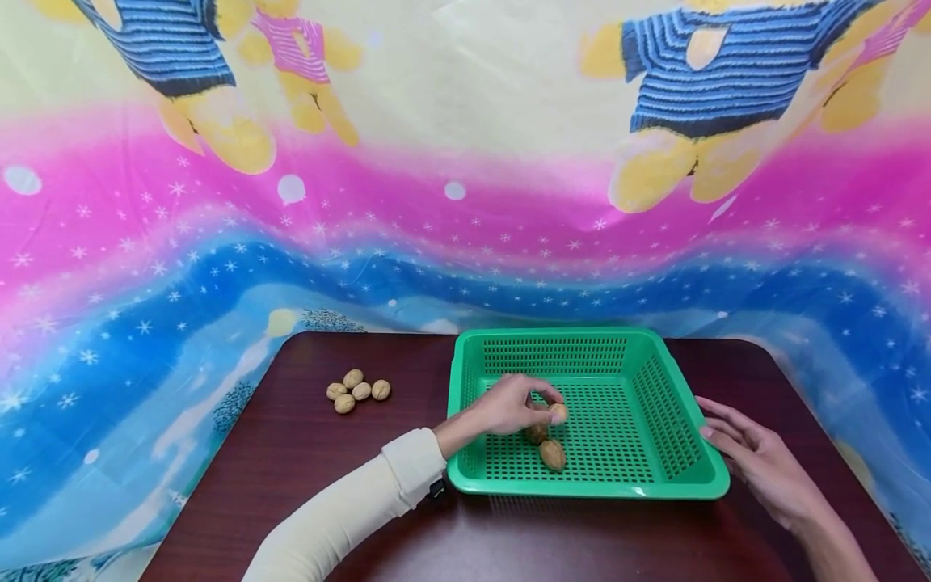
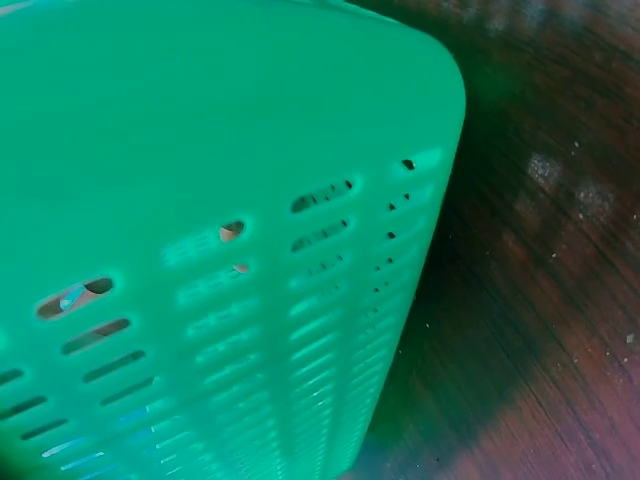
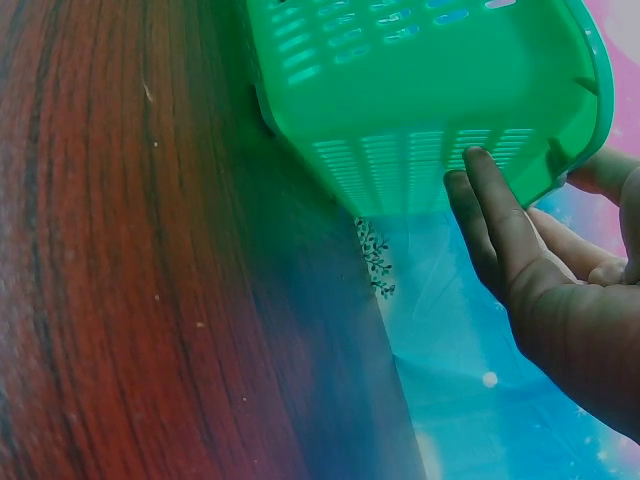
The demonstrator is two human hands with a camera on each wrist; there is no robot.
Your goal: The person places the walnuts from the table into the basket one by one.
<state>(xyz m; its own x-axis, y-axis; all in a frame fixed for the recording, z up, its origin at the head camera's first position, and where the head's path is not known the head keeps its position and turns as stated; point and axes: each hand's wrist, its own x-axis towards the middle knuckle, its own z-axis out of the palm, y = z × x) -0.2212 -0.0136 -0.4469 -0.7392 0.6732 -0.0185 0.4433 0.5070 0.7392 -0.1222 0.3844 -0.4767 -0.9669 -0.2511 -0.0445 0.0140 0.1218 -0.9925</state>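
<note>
My left hand (image 1: 518, 404) reaches over the left side of a green plastic basket (image 1: 582, 490) and pinches a light-brown walnut (image 1: 558, 414) between thumb and fingers. Close under that hand are a darker walnut (image 1: 537, 434), partly covered, and another brown walnut (image 1: 553, 455) on the basket floor. At the basket's right side, my right hand (image 1: 760, 457) touches the rim and outer wall with fairly straight fingers. In the right wrist view, two fingertips (image 3: 478, 160) lie against the slotted wall. The left wrist view shows the basket's outer wall (image 2: 200, 120), which hides the left hand.
Several light walnuts (image 1: 361, 391) sit in a small cluster on the dark wooden table (image 1: 291, 469), left of the basket. A colourful printed cloth (image 1: 436, 218) hangs behind the table and down beside its edges.
</note>
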